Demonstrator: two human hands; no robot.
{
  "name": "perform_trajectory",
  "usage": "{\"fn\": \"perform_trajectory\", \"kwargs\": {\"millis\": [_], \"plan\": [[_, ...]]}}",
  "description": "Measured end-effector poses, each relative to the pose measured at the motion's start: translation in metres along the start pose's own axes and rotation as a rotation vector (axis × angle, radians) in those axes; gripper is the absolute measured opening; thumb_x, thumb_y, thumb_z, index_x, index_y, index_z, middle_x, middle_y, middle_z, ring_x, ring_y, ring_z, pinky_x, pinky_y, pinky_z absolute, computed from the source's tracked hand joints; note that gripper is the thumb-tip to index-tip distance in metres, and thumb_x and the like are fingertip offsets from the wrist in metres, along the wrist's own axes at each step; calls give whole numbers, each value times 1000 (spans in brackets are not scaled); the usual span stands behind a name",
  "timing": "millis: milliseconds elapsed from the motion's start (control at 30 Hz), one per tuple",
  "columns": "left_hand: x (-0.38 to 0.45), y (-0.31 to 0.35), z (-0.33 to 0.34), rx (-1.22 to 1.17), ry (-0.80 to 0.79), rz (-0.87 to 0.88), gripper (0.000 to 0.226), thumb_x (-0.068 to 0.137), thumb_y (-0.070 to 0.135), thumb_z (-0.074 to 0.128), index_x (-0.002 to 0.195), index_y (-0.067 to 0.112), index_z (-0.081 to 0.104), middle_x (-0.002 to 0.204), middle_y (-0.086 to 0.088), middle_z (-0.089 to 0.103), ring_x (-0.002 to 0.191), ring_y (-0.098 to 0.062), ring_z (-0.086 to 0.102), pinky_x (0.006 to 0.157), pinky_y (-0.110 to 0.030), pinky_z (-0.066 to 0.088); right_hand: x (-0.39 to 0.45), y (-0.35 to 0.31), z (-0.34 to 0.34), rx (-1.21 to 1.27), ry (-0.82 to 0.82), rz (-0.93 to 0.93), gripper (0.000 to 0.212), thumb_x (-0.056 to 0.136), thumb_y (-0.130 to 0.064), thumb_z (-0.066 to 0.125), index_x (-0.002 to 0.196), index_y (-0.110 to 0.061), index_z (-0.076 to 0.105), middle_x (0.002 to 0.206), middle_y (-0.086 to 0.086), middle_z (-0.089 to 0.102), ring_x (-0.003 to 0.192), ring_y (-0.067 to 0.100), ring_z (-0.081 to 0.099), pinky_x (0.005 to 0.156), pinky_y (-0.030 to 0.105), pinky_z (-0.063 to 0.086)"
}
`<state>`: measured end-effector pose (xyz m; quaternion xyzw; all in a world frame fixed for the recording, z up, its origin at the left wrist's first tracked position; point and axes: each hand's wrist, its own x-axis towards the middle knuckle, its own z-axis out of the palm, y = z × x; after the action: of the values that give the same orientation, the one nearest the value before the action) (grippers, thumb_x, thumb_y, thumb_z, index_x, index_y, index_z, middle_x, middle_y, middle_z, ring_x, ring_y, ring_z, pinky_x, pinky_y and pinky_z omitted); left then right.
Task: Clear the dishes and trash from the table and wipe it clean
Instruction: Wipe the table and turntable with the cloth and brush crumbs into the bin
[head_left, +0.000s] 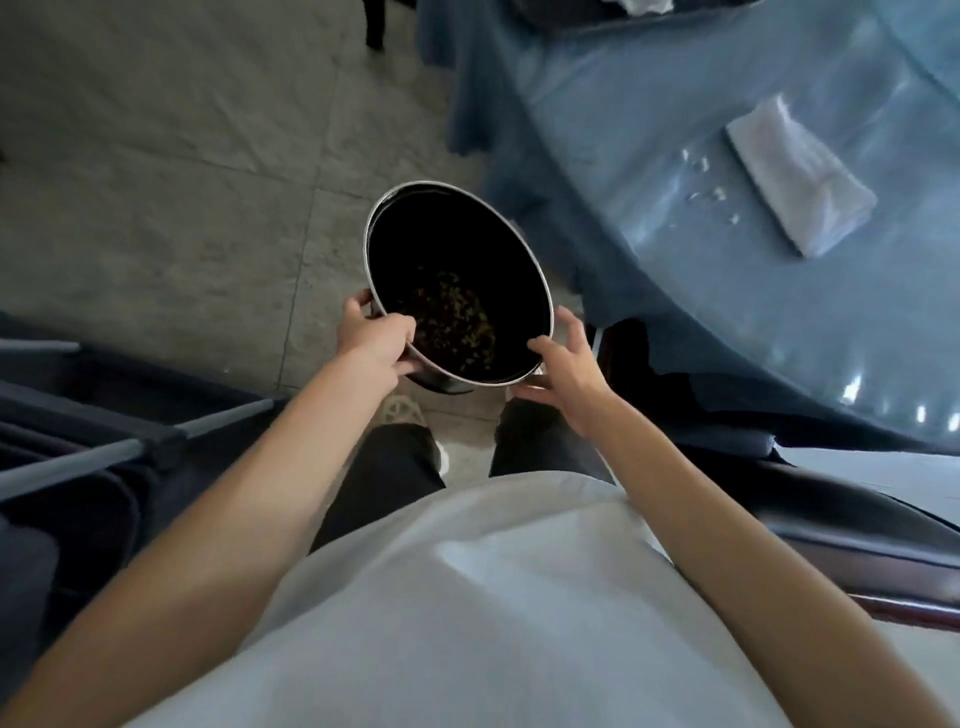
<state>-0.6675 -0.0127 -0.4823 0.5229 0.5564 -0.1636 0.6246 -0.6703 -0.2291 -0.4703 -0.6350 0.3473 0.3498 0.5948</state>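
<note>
The person holds a dark round bin (457, 283) with a metal rim above the floor (182, 182), beside the left edge of the desk (675, 93). The left hand (376, 340) has its grip closed on the near-left rim, thumb over the edge. The right hand (563, 366) touches the near-right rim with spread fingers, its grip wide. Small scraps (452, 317) lie inside the bin. On the desk, a folded white cloth (797, 176) lies with some crumbs (706, 182) just beside it.

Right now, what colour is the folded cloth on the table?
White, lying folded cloth on the blue-covered table; the head view shows it.
</note>
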Motion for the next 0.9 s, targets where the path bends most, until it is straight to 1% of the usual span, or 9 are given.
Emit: {"fn": "perform_trajectory", "kwargs": {"millis": [67,133,200,267,367,467,633,800,900], "plan": [[-5,6,10,27,19,-2,72,76,-15,49,132,30,48,126,-11,60,106,-33,65,52,-40,61,1,-19,-20,-145,90,-99,60,105,-21,51,159,-34,26,129,-4,57,103,19,67,66,31,63],[-8,8,24,34,26,-13,73,76,-17,48,131,30,47,127,-13,60,106,-33,64,59,-44,60,9,-43,-51,-263,197,-289,51,103,-25,53,152,-28,40,109,-10,64,93,11,68,78,38,64],[-9,8,42,58,56,-15,71,76,-18,49,128,30,48,130,-13,58,109,-34,63,63,-47,60,21,-74,-87,-336,270,-457,38,102,-25,55,139,-24,55,99,-13,65,84,3,65,85,42,62],[-12,5,61,107,92,-18,70,78,-18,51,130,28,50,132,-12,56,113,-35,61,70,-50,60,37,-105,-128,-461,344,-599,30,101,-20,55,129,-17,65,104,-8,68,85,7,64,89,39,59],[-13,0,82,165,100,-43,71,79,-18,52,133,28,49,133,-12,55,115,-36,59,77,-52,60,68,-144,-195,-659,461,-723,32,97,-14,53,124,-7,69,117,6,71,99,18,63,96,30,49],[-9,-2,99,218,99,-66,73,79,-20,51,136,26,48,135,-15,54,119,-38,58,78,-53,59,98,-166,-259,-834,582,-745,36,96,-17,54,129,-10,67,128,14,65,122,38,53,103,38,40],[-12,-9,129,258,98,-100,70,77,-20,48,129,27,49,133,-16,56,118,-39,59,55,-44,56,130,-183,-309,-1106,456,-748,47,100,-35,62,144,-19,56,138,13,55,128,39,45,100,47,43],[-16,-11,152,219,122,-113,67,76,-19,49,121,31,48,135,-15,55,118,-39,59,57,-45,58,153,-190,-315,-1214,453,-829,48,97,-40,63,143,-28,56,131,13,53,125,38,47,105,46,30],[-17,-9,158,196,133,-117,68,78,-19,51,125,30,49,137,-14,54,120,-38,58,71,-50,61,164,-188,-317,-1107,387,-902,46,96,-35,66,141,-27,61,129,14,55,119,40,52,95,49,46]]}}
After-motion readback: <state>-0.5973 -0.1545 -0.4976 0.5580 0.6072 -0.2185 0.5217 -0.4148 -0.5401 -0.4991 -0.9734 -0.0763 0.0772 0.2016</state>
